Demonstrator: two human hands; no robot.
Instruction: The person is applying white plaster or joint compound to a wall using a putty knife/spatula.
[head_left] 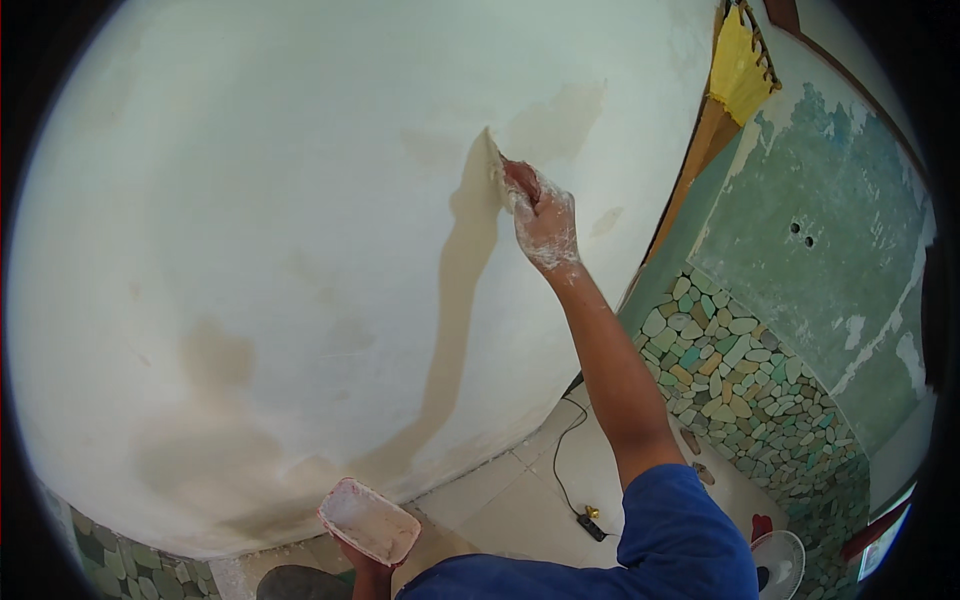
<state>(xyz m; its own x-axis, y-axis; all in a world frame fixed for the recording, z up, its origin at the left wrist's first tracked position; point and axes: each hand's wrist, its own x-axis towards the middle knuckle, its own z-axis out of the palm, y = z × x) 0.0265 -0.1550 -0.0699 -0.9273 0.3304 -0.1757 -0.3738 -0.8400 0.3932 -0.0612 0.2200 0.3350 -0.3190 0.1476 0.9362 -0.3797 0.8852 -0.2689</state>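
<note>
My right arm stretches up to a large white plastered wall (300,150). White paste smears the fingers and wrist of my right hand (545,225), which is closed around a putty knife (495,160). The knife's thin blade meets the wall beside a damp-looking beige patch (555,115); its handle is mostly hidden by my fingers. Low in front of me, my left hand (370,575) grips a rectangular tub (368,522) from underneath. Whitish residue coats the inside of the tub, and its rim is reddish. My arm casts a long shadow down the wall.
A black cable (557,450) runs over the tiled floor (500,495) to a small power strip (590,527). At the right, a pebble-covered surface (735,365) borders a flaking green wall (790,190). A fan (785,560) stands at lower right. Yellow cloth (740,60) hangs by a wooden frame (700,140).
</note>
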